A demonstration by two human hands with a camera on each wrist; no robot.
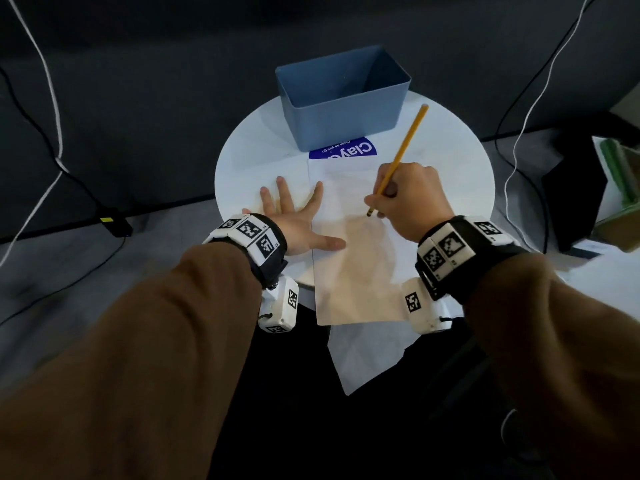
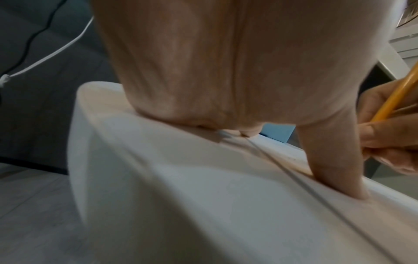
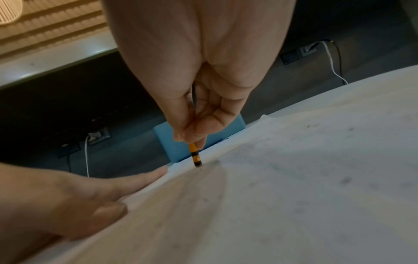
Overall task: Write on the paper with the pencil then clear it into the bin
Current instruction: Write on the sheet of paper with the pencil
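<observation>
White paper [image 1: 349, 258] lies lengthwise on the round surface [image 1: 242, 161], its near end hanging over the edge at 6 o'clock and its far end reaching toward the blue bin [image 1: 341, 109] at 12 o'clock. The right hand [image 1: 408, 202] has its fingers [image 3: 199, 132] pinched round the yellow pencil [image 1: 403, 147], low on the shaft. The pencil's long axis slants from its dark lower end, touching the sheet, up toward 1 o'clock, with the free end near the bin's right corner. The left hand [image 1: 298, 216] lies flat with fingers spread, at 9 o'clock of the pencil's lower end; its thumb and one fingertip press on the paper's left edge. Judging by this, writing is under way, and the sheet then has to travel toward 12 o'clock; both hands are already touching it or just above it.
</observation>
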